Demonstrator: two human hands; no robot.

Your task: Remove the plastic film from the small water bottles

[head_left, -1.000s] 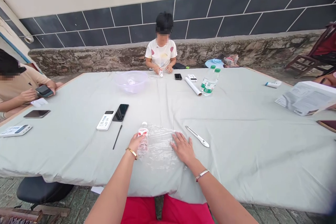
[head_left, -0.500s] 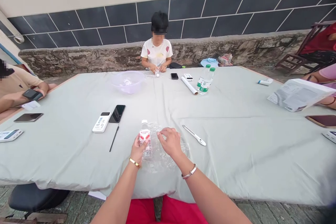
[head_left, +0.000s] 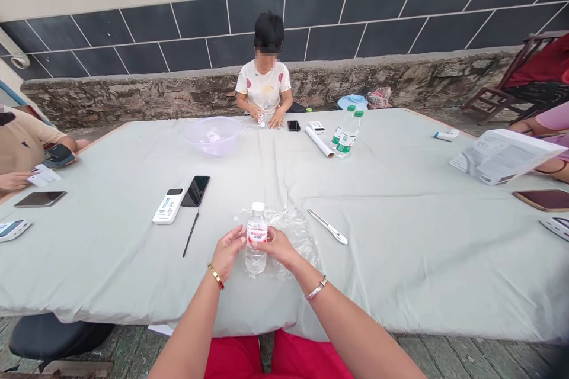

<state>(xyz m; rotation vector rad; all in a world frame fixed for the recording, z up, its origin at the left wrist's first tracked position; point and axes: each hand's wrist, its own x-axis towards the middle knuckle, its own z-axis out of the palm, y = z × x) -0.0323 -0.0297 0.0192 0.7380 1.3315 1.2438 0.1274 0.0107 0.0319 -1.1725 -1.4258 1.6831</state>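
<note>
A small clear water bottle (head_left: pixel 256 238) with a white cap and a red-and-white label stands upright on a sheet of clear plastic wrap (head_left: pixel 297 231) near the table's front edge. My left hand (head_left: pixel 227 251) cups the bottle's left side, fingers curled. My right hand (head_left: pixel 275 244) grips the bottle from the right at label height. Both wrists wear bracelets.
On the grey tablecloth (head_left: pixel 400 237) lie a white pen-like tool (head_left: pixel 329 227), a thin black stick (head_left: pixel 189 234), a white remote (head_left: pixel 168 206) and a black phone (head_left: pixel 195 190). Farther off stand a clear bowl (head_left: pixel 212 135) and two green-capped bottles (head_left: pixel 346 135). A child (head_left: pixel 264 80) sits opposite; other people's arms show at both sides.
The bottle has shifted right onto the middle of the plastic wrap. My right hand left the wrap and closed on the bottle. My left hand stays beside it.
</note>
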